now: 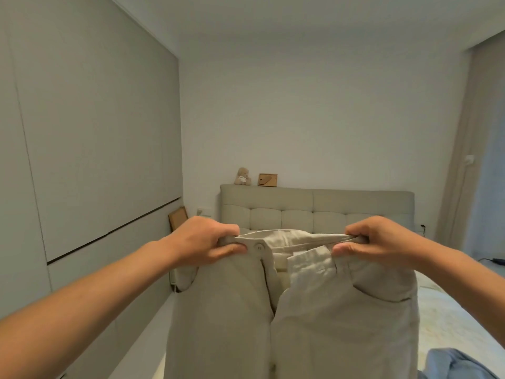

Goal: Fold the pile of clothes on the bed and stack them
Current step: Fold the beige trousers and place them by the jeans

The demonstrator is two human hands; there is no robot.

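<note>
Beige linen trousers (295, 318) hang in front of me, held up by the waistband above the bed (451, 318). My left hand (203, 242) pinches the waistband at its left end, thumb under and fingers (229, 232) curled over the top, just beside the button (259, 247). My right hand (379, 239) pinches the right end in the same manner. The waistband is pulled taut between both hands; the fly is undone and the two legs drop past the lower frame edge.

Room: pale walls, a flat-fronted wardrobe (90, 138) along the left side, a curtain (459, 173) at the right. The tufted headboard (314, 212) stands against the far wall.

Count: one pair of trousers, one blue garment (459, 365), one teddy bear (242, 177), two wooden frames. One frame (267, 180) stands on the headboard ledge beside the bear; the other frame (178, 218) leans in the corner by the wardrobe.

Edges and open room: the blue garment lies crumpled on the bed at the lower right corner, near the trousers' right leg. Bare bed surface shows to the right of the trousers. A floor strip (153, 329) runs between wardrobe and bed.
</note>
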